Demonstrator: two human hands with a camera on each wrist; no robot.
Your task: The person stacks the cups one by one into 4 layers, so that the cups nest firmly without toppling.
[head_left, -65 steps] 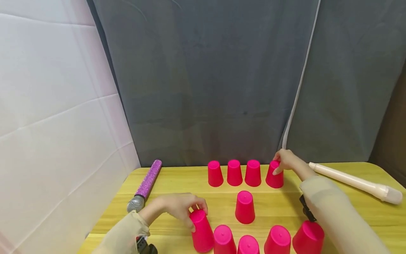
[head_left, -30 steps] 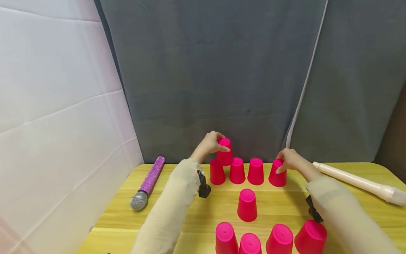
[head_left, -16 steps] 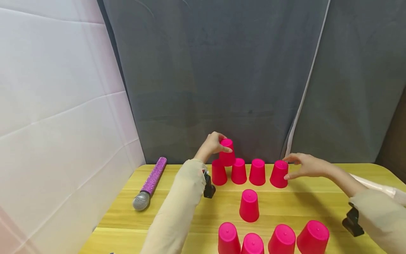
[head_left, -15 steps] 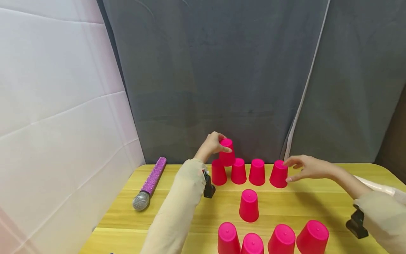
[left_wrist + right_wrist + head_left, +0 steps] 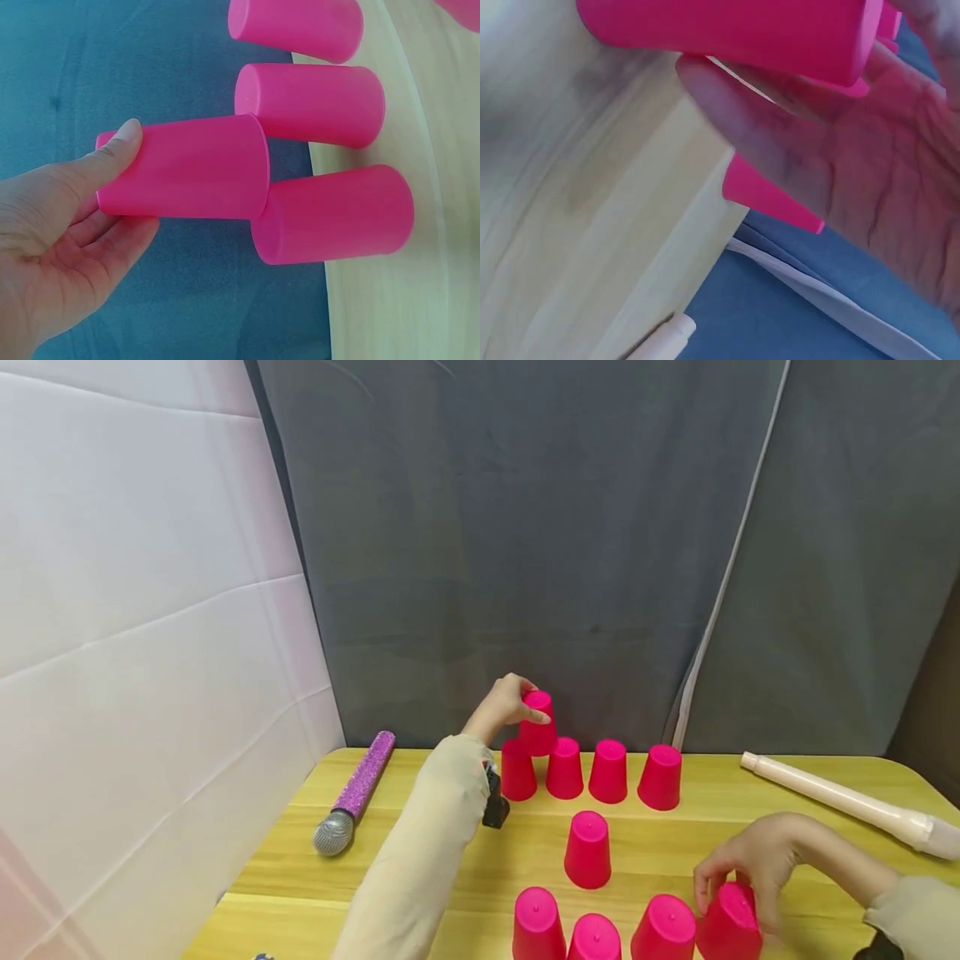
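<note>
We see the left hand (image 5: 504,706) grasping an upturned pink cup (image 5: 537,723) by its closed end, thumb along one side and fingers round the other, its rim resting on the two leftmost cups of the back row of four (image 5: 607,772) at the far edge of the yellow table (image 5: 420,860). Nearer us than that row, past a lone cup (image 5: 587,850), the right hand (image 5: 757,864) curls round the rightmost cup of the front row (image 5: 727,925), which tilts. A glitter microphone (image 5: 354,792) lies left of the row, a cream recorder (image 5: 847,797) right of it.
</note>
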